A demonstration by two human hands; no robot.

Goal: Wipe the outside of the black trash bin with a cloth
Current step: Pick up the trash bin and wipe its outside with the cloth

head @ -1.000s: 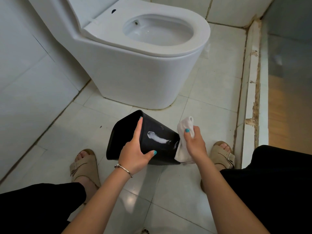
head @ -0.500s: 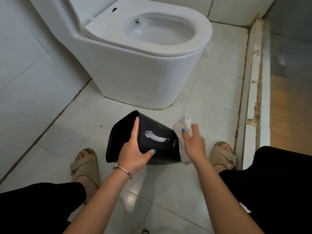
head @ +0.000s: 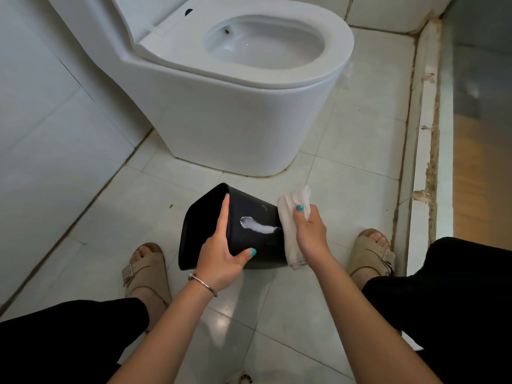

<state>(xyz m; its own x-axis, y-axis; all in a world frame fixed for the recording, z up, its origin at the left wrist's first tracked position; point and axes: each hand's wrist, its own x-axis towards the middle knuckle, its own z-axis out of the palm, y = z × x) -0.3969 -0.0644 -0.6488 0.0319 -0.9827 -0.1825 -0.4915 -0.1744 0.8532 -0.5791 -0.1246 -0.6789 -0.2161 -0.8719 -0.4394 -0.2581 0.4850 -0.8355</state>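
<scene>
1. The black trash bin [head: 249, 217] lies tipped on its side on the tiled floor [head: 346, 195], just in front of the toilet [head: 235, 120], with its open mouth turned to the left and its bottom to the right.
2. The left hand [head: 221, 259] grasps the bin near the rim: the forefinger lies along the upper wall and the thumb presses the near wall.
3. The right hand [head: 307, 231] is clenched around a white cloth [head: 291, 231], which touches the bottom end of the bin.
4. A white streak [head: 257, 225] shows on the upper wall; whether it is dirt, a torn label or a reflection, I cannot tell.
5. To wipe well, I think the left hand should hold the bin firm while the cloth passes in long strokes from the bottom toward the rim, and then turn the bin to the next wall.
6. The far wall and the wall against the floor are hidden, so their state is unknown.
7. The inside of the bin is too dark to see.
</scene>
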